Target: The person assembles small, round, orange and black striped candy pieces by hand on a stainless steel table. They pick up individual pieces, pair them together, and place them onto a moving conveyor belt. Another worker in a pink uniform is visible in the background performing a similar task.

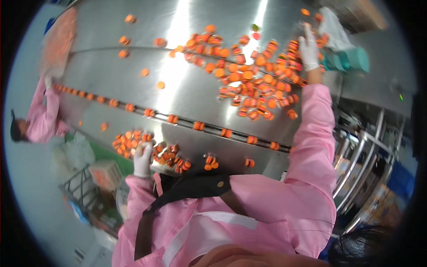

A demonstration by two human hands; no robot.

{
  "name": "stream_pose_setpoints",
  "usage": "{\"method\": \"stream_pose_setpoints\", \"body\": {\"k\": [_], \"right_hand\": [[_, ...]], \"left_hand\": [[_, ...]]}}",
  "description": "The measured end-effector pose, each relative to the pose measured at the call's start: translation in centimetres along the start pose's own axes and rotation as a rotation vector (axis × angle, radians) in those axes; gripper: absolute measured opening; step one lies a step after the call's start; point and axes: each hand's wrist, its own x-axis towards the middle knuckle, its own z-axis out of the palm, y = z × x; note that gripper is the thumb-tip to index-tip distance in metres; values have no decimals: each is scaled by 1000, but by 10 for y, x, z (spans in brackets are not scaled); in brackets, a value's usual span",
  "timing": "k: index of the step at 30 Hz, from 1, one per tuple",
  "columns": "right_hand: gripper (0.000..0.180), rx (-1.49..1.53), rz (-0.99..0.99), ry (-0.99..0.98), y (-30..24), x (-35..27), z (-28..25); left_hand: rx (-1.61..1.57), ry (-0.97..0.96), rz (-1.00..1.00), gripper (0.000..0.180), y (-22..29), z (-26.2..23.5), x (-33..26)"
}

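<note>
On a wide shiny steel table, the white-gloved left hand rests on the near pile of small orange round caps; grip unclear. The gloved right hand reaches far right, fingers spread over the large orange cap heap, holding nothing visible.

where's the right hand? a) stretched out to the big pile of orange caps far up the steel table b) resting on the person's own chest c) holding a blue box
a: the white-gloved right hand reaches the large cluster of orange caps on the steel table.

Small round orange caps lie scattered in heaps across the steel table.
</note>
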Motion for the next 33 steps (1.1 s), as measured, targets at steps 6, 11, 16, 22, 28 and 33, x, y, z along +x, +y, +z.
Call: {"method": "stream_pose_setpoints", "body": {"k": [6,11,16,22,28,33], "right_hand": [[53,-644,98,50,12,3,4],[37,-308,59,-201,-42,13,3],[29,-231,-118,-23,-44,2,21],[28,-259,-145,113,-30,1,11],[39,-129,41,-33,-32,2,15],[44,1,81,-249,-68,10,23]], "left_hand": [[-93,-84,14,20,1,-5,2],[-170,-100,78,27,-4,-9,-3],[-157,-122,58,30,-6,-11,-8],[-46,-51,35,25,-6,-24,-17],[-100,-65,43,30,-19,-24,-8],[-62,-96,80,32,-16,-17,-4]]}}
